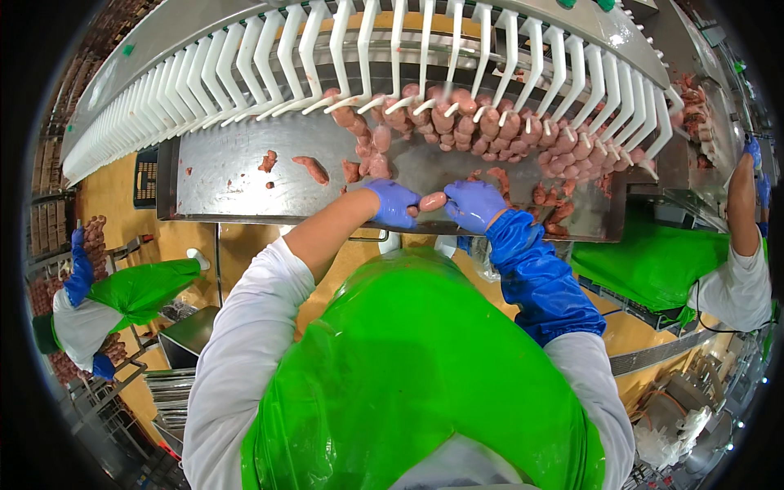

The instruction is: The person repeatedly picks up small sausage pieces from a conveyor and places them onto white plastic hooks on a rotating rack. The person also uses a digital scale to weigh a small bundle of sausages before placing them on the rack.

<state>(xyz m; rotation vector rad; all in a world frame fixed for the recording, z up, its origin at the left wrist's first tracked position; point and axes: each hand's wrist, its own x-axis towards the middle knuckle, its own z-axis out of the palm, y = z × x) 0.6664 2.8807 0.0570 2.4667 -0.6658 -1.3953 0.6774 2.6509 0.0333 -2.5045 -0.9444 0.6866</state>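
Note:
Between my two gloved hands is a short pink sausage link [433, 202], held over the near edge of a metal tray [237, 167]. My left hand [394, 203], in a purple glove, is closed around its left end. At its right end are the curled fingers of my right hand [474, 204], also gloved in purple, with a blue sleeve above. Just beyond, a string of sausage links [445, 122] hangs from the white hooks [396, 57] of a curved rack and droops into the tray. What lies inside my curled fingers is hidden.
Loose meat scraps [311, 169] lie in the tray's left part, and more scraps [559, 214] lie at its right. A co-worker in a green apron [653, 265] stands at the right. Another person [90, 302] works beside hanging sausages at the far left. A black crate [145, 178] sits beyond the tray.

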